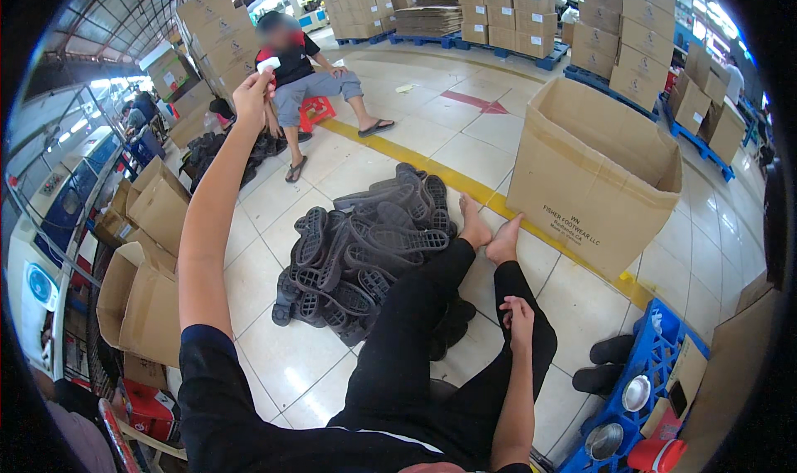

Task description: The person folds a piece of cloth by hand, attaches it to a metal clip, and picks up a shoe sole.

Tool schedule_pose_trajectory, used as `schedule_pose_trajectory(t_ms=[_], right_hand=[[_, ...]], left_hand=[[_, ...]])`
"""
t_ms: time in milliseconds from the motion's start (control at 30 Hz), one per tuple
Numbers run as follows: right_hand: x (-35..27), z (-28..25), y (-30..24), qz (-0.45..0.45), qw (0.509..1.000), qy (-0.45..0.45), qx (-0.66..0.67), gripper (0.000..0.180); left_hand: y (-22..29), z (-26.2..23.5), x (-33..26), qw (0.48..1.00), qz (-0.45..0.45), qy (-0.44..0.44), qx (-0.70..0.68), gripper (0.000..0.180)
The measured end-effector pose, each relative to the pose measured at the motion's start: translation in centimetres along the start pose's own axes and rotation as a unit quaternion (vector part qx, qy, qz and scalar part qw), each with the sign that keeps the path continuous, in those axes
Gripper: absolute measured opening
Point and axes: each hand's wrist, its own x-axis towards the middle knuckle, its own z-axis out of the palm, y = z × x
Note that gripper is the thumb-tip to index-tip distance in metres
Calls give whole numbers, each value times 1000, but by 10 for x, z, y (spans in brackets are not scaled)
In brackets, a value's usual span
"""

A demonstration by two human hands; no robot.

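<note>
My left hand [251,99] is raised at the far end of my stretched-out arm. Its fingers are closed on a small white object [267,64], whose kind I cannot make out. My right hand [519,319] rests on my right knee, fingers loosely bent and a little apart, with nothing seen in them. On the tiled floor in front of me, left of my legs, lies a heap of black shoe soles [365,249]. Some show a grid of hollows.
A large open carton [581,191] stands ahead right. A seated person [295,74] faces me, beside more dark soles. Open cartons [137,298] stand at left. A blue plastic pallet [614,415] with metal bowls and a red-lidded container lies at right.
</note>
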Motion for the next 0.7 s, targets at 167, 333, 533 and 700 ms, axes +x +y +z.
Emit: schedule_pose_trajectory(t_ms=[167, 333, 533, 700], right_hand=[[2, 1, 4, 1, 1000, 9, 14, 22], [2, 3, 3, 9, 1000, -5, 10, 22], [-1, 7, -8, -2, 999, -42, -9, 20], [-3, 5, 4, -51, 995, -56, -64, 19]], left_hand=[[-1, -1, -4, 1000, -15, 4, 21, 21], [-14, 4, -14, 997, -31, -27, 60, 20], [-71, 57, -108, 932, -48, -274, 232, 17], [-137, 137, -283, 896, -238, -366, 76, 19]])
